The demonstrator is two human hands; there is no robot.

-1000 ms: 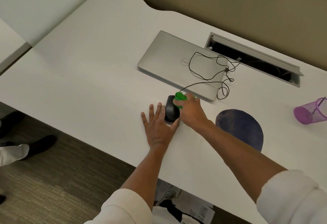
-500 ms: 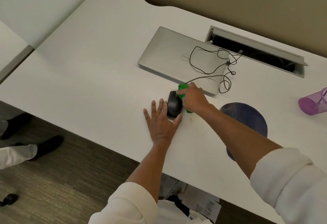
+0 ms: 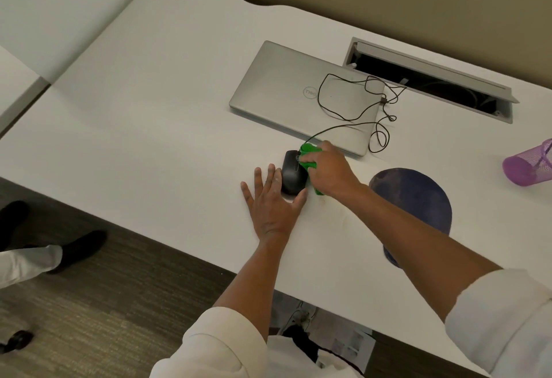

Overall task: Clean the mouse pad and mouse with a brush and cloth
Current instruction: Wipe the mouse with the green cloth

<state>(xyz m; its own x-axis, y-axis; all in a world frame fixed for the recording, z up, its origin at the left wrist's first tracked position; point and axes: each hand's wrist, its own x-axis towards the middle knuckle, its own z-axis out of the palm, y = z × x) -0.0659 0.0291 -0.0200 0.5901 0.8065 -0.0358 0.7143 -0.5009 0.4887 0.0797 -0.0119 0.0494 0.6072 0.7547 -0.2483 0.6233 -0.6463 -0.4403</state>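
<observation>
Green cloth rubbing along the right side of the black mouse

Head view: the right hand [image 3: 330, 173], fingers curled round the green cloth [image 3: 309, 158], has slid from the mouse's [image 3: 292, 174] front edge down its flank, so wiping is well underway. The left hand [image 3: 273, 201] stays flat and spread on the counter [image 3: 149, 126], thumb and forefinger bracing the mouse. The mouse pad [image 3: 418, 198] lies apart to the right, waiting.
</observation>
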